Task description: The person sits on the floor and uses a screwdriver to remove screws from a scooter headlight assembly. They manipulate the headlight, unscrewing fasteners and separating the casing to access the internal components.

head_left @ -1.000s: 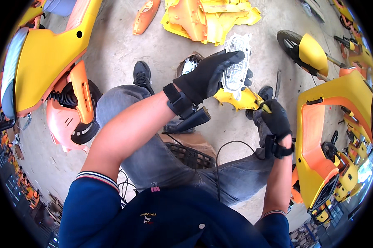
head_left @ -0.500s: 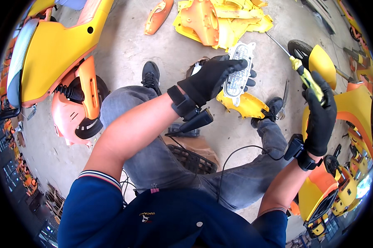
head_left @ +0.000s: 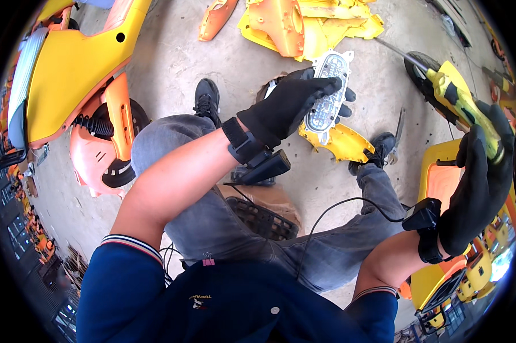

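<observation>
The fingers of the left hand [head_left: 286,106] are gripping the lamp [head_left: 328,107] above the floor [head_left: 172,68] while those of the right hand [head_left: 478,183] are holding the screwdriver [head_left: 461,98] well apart, lamp handling seemingly being under way, any next move calling for a guarded tip.

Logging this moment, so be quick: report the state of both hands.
Left hand: closed, holding the clear oval lamp unit.
Right hand: closed, holding the yellow-handled screwdriver.
</observation>
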`<action>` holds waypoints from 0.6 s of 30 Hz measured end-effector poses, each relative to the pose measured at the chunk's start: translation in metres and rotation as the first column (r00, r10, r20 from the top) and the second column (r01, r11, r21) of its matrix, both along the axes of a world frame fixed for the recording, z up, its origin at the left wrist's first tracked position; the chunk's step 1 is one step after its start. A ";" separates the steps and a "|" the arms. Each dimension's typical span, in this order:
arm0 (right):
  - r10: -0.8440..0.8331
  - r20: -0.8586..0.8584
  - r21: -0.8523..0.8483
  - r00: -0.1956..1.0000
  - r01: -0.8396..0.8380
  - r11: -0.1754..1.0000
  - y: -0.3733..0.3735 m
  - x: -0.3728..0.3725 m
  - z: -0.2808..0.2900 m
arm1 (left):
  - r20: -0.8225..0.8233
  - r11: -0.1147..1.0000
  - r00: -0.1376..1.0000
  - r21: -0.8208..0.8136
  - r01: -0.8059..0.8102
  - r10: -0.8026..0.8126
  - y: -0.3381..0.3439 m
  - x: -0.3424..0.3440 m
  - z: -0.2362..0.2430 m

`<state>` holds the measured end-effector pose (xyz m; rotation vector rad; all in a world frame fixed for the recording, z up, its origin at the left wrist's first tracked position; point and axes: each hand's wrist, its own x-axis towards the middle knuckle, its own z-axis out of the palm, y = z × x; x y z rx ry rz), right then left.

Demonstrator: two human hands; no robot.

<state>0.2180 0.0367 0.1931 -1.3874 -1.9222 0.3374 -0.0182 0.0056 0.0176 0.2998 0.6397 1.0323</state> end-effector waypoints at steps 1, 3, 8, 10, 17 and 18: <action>0.018 0.018 0.025 1.000 -0.018 1.000 -0.002 -0.003 0.001 | 0.018 1.000 1.000 -0.010 -0.005 0.005 0.000 0.000 -0.001; 0.066 -0.182 -0.083 0.981 -0.082 0.993 -0.011 -0.002 -0.007 | 0.036 1.000 0.999 -0.018 -0.010 0.010 0.002 -0.002 -0.002; 0.070 -0.116 0.012 0.991 -0.069 0.998 -0.021 -0.008 -0.011 | -0.039 0.999 0.999 -0.033 -0.020 0.018 -0.001 -0.006 0.006; 0.070 -0.100 0.034 0.993 -0.067 0.997 -0.025 -0.010 -0.011 | -0.054 0.999 0.998 -0.031 -0.028 0.026 -0.001 -0.004 0.003; 0.120 -0.084 0.009 0.989 -0.120 0.993 -0.034 -0.004 -0.019 | -0.119 0.997 0.990 0.019 -0.069 0.071 -0.004 -0.006 0.000; 0.115 -0.107 0.017 0.988 -0.114 0.993 -0.033 -0.006 -0.021 | -0.159 0.997 0.985 0.023 -0.069 0.072 -0.005 -0.007 0.000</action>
